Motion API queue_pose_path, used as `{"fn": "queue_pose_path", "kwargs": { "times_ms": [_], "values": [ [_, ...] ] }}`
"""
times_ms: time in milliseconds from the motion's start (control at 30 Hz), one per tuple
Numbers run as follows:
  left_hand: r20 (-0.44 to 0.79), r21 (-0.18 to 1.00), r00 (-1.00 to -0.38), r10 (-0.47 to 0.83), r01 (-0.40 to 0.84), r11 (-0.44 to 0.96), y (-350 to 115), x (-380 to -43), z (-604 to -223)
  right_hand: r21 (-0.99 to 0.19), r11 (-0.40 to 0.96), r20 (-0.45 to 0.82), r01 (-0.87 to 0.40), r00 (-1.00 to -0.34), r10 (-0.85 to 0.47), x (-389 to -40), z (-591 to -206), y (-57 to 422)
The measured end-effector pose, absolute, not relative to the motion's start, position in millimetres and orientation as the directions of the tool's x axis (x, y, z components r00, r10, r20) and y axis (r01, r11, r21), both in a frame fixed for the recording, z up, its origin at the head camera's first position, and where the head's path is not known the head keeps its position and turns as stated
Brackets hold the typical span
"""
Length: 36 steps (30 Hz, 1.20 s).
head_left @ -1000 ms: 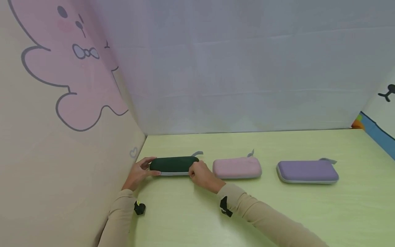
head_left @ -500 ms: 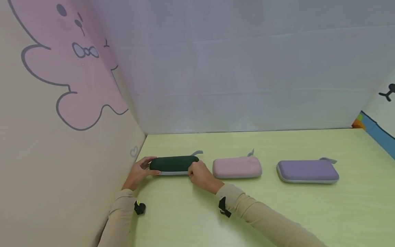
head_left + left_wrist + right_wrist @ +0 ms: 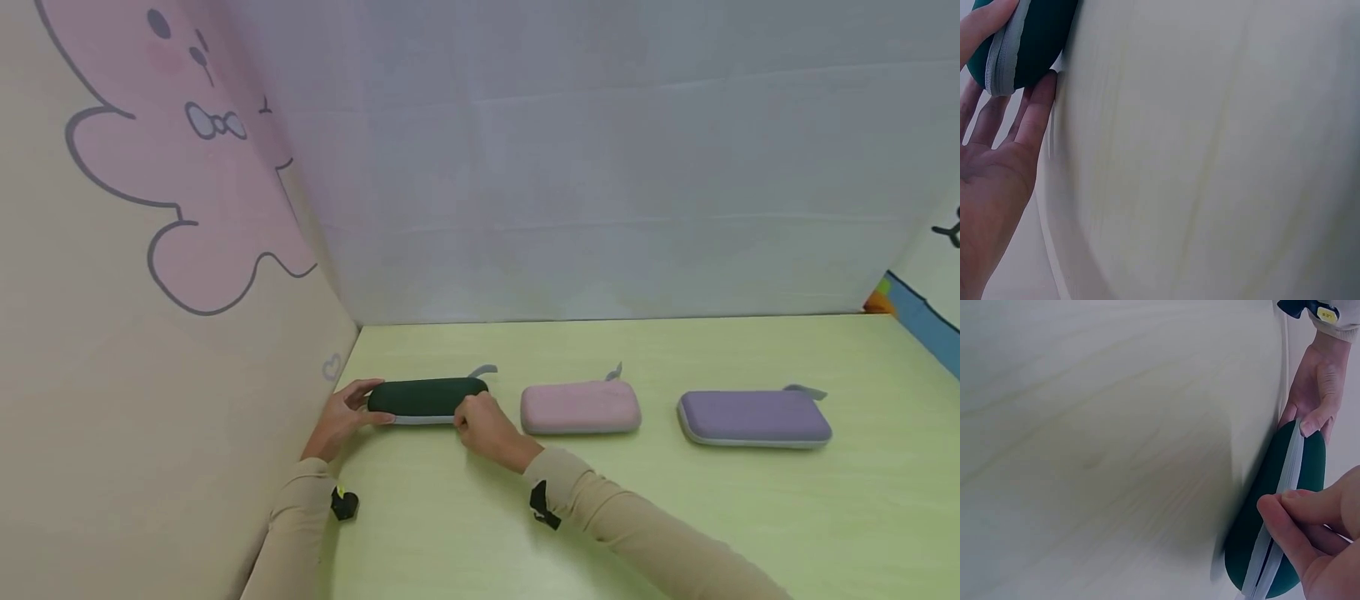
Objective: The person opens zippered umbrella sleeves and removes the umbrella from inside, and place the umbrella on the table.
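Observation:
A dark green zip case (image 3: 427, 397) with a light grey zipper band lies on the table near the left wall. My left hand (image 3: 339, 419) holds its left end, the thumb on the grey band and the other fingers around the end. At the front right, my right hand (image 3: 489, 427) pinches the zipper pull, which its fingertips hide. In the right wrist view, the zipper (image 3: 1292, 464) looks joined between the two hands, while a narrow dark gap shows in it on the right hand's other side. A grey strap (image 3: 483, 370) sticks out behind the case.
A pink case (image 3: 581, 407) lies just right of the green one, and a purple case (image 3: 756, 417) farther right. Each has a grey strap at its back. The left wall (image 3: 187, 400) stands close beside my left arm; a pale curtain (image 3: 585, 183) hangs behind the table.
My right hand has slid slightly left along the green case's front zipper. The left hand keeps its hold on the end. The head view has shifted a little.

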State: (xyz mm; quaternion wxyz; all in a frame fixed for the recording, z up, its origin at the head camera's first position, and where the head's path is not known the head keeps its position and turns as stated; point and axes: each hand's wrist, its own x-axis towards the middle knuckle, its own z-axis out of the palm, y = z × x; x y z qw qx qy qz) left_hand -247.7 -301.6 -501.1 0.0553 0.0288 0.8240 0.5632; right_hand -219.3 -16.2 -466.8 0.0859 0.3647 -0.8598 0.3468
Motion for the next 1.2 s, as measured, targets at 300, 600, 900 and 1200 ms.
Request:
{"fn": "queue_pose_path", "kwargs": {
  "times_ms": [300,600,900,1200],
  "values": [
    [-0.056,0.930,-0.992,0.115,-0.010,0.368,-302,-247,-499,-0.569,0.494,0.361,-0.658,-0.739,-0.569,-217,-462,-23],
    [-0.061,0.926,-0.993,0.103,-0.017,0.377,-299,-248,-498,-0.558,0.510,0.364,-0.655,-0.745,-0.559,-217,-463,-29],
    [-0.058,0.928,-0.994,0.091,-0.020,0.373,-298,-248,-501,-0.557,0.504,0.392,-0.660,-0.744,-0.541,-217,-465,-32],
    [-0.059,0.916,-0.996,0.070,-0.026,0.400,-299,-250,-506,-0.565,0.521,0.367,-0.640,-0.760,-0.536,-221,-469,-36]
  ]
}}
